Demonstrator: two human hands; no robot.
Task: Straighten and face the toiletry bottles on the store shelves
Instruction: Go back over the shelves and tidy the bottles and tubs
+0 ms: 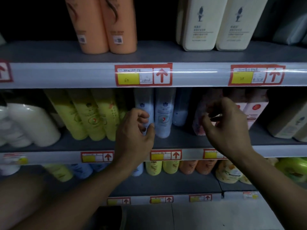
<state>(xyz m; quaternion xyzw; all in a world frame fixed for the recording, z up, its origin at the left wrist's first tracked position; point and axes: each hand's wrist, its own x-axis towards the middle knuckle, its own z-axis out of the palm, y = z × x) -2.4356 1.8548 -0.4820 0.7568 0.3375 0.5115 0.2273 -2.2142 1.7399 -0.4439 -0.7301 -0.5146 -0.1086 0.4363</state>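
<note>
On the middle shelf (182,138) two pale blue bottles (164,113) stand upright side by side, and a third stands further back to their right. My left hand (136,131) is in front of the left blue bottle (143,103). Its fingers are loosely curled and its thumb tip is at the bottle's face, without a clear grip. My right hand (227,127) hovers before a dark pink bottle (198,128), with fingers bent and apart and the tips close to its side. Motion blurs both hands.
Leaning yellow-green bottles (93,117) and white bottles (33,123) fill the shelf to the left. White cartons with a red dot (254,110) stand to the right. Above are orange bottles (103,27) and cream bottles (202,25). The price rail (66,75) juts out overhead. Lower shelves hold more bottles.
</note>
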